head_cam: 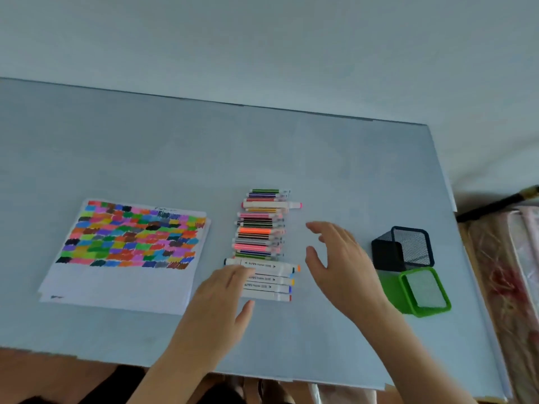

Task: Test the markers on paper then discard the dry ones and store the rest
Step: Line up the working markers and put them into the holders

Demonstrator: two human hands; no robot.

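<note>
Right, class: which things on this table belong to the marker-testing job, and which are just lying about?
Belong to the job:
row of markers
swatch-covered paper
black mesh pen holder
green mesh pen holder
left hand, right hand

Just lying about:
dark stick beyond the table's right edge

Even, diffuse daylight with a cool bluish cast, shadows faint, no glare on the table (175, 141), overall softness, motion blur on both hands, wide-angle bowing of the table's edges, marker print illegible
</note>
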